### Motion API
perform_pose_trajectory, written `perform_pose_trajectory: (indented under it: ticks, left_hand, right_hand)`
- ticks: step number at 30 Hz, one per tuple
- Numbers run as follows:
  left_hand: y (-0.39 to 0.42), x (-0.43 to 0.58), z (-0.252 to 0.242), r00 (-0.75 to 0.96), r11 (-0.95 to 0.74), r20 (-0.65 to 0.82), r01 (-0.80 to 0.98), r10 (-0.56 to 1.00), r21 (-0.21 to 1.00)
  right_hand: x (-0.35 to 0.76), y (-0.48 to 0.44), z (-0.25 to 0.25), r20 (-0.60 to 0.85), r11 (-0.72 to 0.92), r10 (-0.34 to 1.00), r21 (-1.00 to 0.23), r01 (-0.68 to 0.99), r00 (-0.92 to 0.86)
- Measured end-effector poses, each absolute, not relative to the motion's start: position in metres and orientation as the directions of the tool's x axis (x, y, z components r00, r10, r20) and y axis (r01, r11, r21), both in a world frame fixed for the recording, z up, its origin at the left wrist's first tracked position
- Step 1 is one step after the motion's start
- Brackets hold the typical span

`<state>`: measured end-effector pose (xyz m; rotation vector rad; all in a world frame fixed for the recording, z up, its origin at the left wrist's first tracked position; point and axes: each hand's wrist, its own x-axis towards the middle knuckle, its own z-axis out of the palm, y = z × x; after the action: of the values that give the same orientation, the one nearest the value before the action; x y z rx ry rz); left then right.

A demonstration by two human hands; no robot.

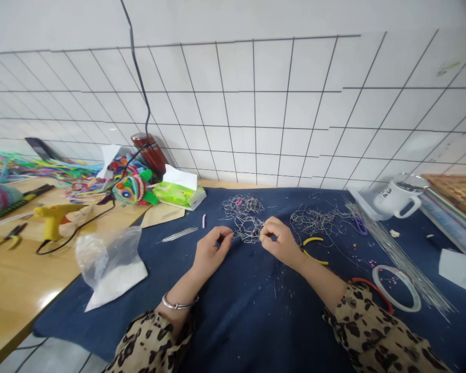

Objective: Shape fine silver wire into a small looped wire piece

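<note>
A small openwork wire frame (249,229) of bent silvery loops sits between my two hands over the dark blue cloth (233,300). My right hand (281,242) grips its right side, with thumb and forefinger pinched together. At its left, my left hand (213,248) is closed in a pinch on a thin wire that runs toward the frame. Just behind lies a loose heap of wire pieces (243,205). Yellow-handled pliers (314,250) rest beside my right wrist, partly covered by it.
Right: tangled wire (318,220), purple-handled scissors (360,225), long straight wires (402,259), a clear coil (396,287), a white mug (402,197). Left: straight wire pieces (179,234), a plastic bag (112,264), a tissue pack (179,191), a yellow glue gun (54,220).
</note>
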<state>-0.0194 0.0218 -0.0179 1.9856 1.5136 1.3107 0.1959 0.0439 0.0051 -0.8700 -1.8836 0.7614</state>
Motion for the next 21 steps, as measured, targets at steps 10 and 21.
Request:
perform_pose_trajectory:
  ticks: [10,21]
  left_hand:
    - [0.014,-0.028,-0.021,0.453,-0.677,0.509,0.571,0.732,0.465]
    - [0.036,-0.016,-0.028,0.036,-0.154,0.153,0.018,0.988,0.988]
  right_hand:
    - [0.199,0.048,0.004,0.355,0.427,0.881,-0.881,0.202,-0.312]
    - [0.197,0.048,0.002,0.172,0.207,0.888,-0.978,0.037,-0.427]
